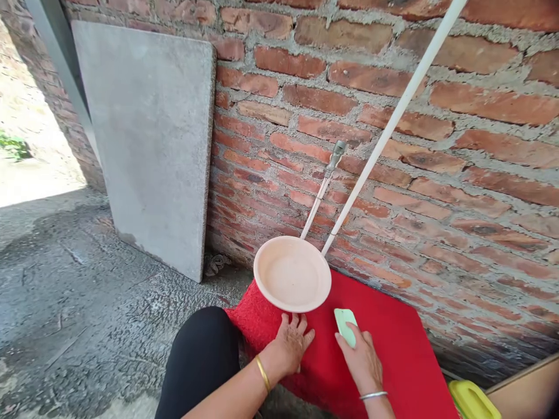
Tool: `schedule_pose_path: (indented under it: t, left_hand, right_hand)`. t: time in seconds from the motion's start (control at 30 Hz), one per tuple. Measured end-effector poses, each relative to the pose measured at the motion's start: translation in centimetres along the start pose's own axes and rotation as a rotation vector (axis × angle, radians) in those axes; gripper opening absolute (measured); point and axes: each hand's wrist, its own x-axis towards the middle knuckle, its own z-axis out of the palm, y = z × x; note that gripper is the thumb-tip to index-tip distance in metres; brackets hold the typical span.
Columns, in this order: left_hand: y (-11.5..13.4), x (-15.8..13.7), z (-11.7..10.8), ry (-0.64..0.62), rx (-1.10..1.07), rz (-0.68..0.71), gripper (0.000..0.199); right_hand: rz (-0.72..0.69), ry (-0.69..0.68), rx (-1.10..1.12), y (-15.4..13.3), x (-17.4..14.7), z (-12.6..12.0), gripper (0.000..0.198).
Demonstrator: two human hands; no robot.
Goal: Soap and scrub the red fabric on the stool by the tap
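Observation:
My left hand (293,343), with a gold bangle at its wrist, rests fingers spread on the red cloth (393,326). Its fingertips are close to the near rim of a pale pink plastic basin (292,278); whether they touch it I cannot tell. To the right, my right hand (362,355), wearing a silver bangle, is closed around a flat mint-green block (345,323) with rounded corners and a small hole near its far end. The block's underside is hidden, so its exact kind is unclear. It is low over the red cloth, to the right of the basin.
Behind stands a brick wall (314,99) with a slanting white pipe (393,122) and a thinner capped pipe (325,183). A grey slab (148,139) leans at left above wet concrete floor (109,314). My black-clad knee (203,355) and a yellow plastic container (474,400) border the cloth.

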Motion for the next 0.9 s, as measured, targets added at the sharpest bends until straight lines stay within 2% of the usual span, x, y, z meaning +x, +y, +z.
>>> schedule_pose_path:
  t: [0.1, 0.17, 0.23, 0.4, 0.47, 0.53, 0.73, 0.8, 0.9]
  left_hand:
    - [0.2, 0.1, -0.1, -0.007, -0.018, -0.009, 0.096]
    - [0.3, 0.4, 0.1, -0.006, -0.017, -0.017, 0.095]
    - [0.3, 0.5, 0.4, 0.0, -0.012, -0.022, 0.093]
    - [0.2, 0.3, 0.1, -0.007, 0.01, -0.016, 0.097]
    - [0.1, 0.2, -0.3, -0.028, 0.011, -0.011, 0.098]
    - [0.1, 0.0, -0.8, -0.037, 0.008, -0.011, 0.098]
    - [0.4, -0.2, -1.8, -0.059, 0.0, -0.014, 0.098]
    - [0.4, -0.3, -2.0, -0.07, 0.002, -0.021, 0.099]
    - [0.5, -0.5, -2.3, -0.092, 0.008, -0.028, 0.099]
  right_hand:
    - [0.175, 0.03, 0.013, 3.6, 0.5, -1.5, 0.062]
    - [0.24, 0.056, 0.038, 5.0, 0.4, -2.0, 0.064]
    - [0.223, 0.069, 0.061, 4.7, -0.1, -1.8, 0.062]
    - [0.006, 0.001, 0.059, -0.4, -2.0, 0.2, 0.053]
    - [-0.065, -0.016, 0.041, -1.5, -2.5, 0.8, 0.05]
    - [-0.055, -0.018, 0.025, -0.8, -2.4, 0.8, 0.049]
    - [0.228, 0.043, 0.025, 5.8, -1.5, -1.4, 0.061]
    - [0.222, 0.055, 0.037, 5.9, -1.8, -1.5, 0.061]
    - [0.088, 0.049, 0.048, 3.3, -3.1, -0.4, 0.052]
